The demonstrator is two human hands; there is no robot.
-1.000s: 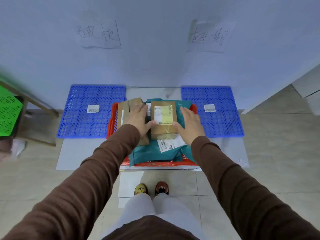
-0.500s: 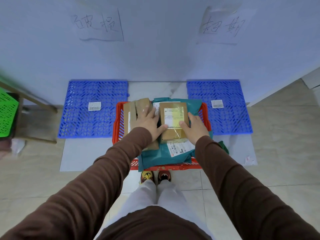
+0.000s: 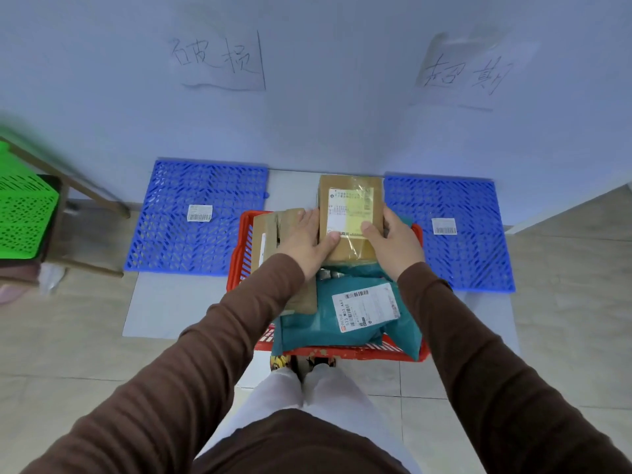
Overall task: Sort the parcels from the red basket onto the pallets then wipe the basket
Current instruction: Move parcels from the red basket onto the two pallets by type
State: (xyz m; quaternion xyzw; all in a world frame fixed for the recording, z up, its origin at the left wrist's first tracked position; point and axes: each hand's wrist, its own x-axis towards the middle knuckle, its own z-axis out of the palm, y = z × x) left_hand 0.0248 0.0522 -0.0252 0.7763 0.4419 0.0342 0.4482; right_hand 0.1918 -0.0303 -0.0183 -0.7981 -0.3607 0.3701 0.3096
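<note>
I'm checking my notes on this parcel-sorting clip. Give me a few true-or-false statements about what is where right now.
1. Both hands hold the brown box. True: the left hand and right hand grip its sides.
2. Parcels are stacked on both blue pallets. False: the left pallet and right pallet each carry only a small label.
3. A teal bag lies in the red basket. True.
4. The basket is empty. False: it holds parcels.

Single head-worn wide-angle view, looking forward and steeply down, close over the red basket (image 3: pixel 239 254), facing the wall (image 3: pixel 325 124).
</note>
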